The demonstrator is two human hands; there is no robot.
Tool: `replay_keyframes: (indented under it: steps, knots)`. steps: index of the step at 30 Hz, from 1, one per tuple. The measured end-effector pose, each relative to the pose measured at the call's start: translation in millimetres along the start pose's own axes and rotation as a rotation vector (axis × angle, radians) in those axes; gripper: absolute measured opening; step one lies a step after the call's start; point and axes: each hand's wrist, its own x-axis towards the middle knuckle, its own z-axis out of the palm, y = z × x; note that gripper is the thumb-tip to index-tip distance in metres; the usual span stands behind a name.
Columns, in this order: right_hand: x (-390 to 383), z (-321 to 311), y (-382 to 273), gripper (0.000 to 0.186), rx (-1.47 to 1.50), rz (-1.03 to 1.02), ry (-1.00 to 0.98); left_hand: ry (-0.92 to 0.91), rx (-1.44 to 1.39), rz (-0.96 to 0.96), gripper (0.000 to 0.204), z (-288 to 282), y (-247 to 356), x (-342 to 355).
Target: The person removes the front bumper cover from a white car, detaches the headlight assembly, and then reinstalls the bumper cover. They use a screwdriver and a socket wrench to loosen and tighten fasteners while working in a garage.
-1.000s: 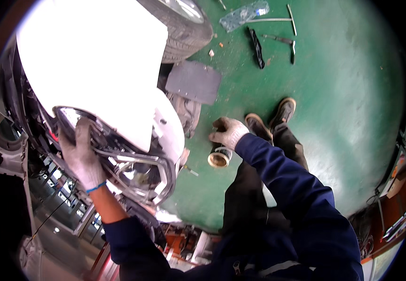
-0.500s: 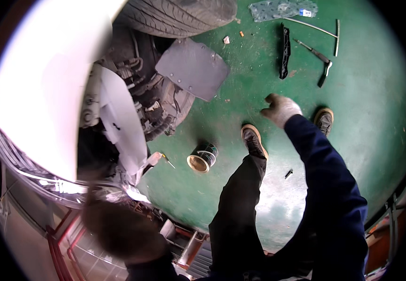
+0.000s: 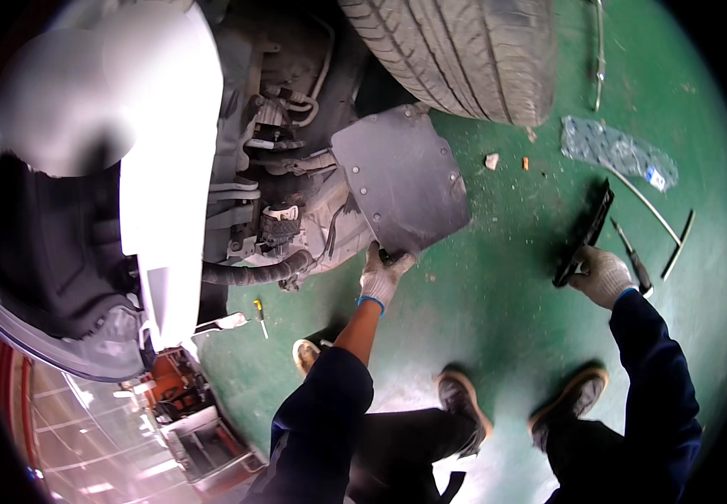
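My left hand (image 3: 384, 275), in a pale knit glove with a blue cuff, grips the lower edge of a grey flat panel (image 3: 405, 181). The panel has several round fasteners and hangs beside the opened front corner of a car. Some of the left fingertips are hidden at its edge. Off to the right, my gloved right hand (image 3: 605, 277) is closed around the near end of a long black plastic bracket (image 3: 592, 220), which slants up and away from it. A screwdriver-like tool (image 3: 621, 237) with a dark handle lies on the floor just beyond the right hand.
A tyre (image 3: 473, 59) stands behind the panel. Hoses (image 3: 267, 270) and a white body panel (image 3: 170, 168) lie left. On the green floor are a yellow-handled screwdriver (image 3: 260, 317), a can (image 3: 303, 356), a clear plastic bag (image 3: 615, 151) and a T-shaped rod (image 3: 678, 244).
My left hand has come from the lower left to the grey panel's edge. My right hand has reached the black bracket and taken hold of it. The view has shifted closer to the car.
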Motion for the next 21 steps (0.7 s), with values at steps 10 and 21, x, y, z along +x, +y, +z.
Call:
replay_keyframes:
  steps: [10,21]
  knots:
    - [93.2,-1.8,-76.1,0.057,-0.383,-0.295,-0.089,-0.089,-0.398,0.242,0.078,-0.7,8.1,21.6]
    - [71.4,21.0,-82.9,0.063,-0.528,-0.294,-0.275,-0.129,-0.615,0.097,0.078,-11.9,23.4,-19.6]
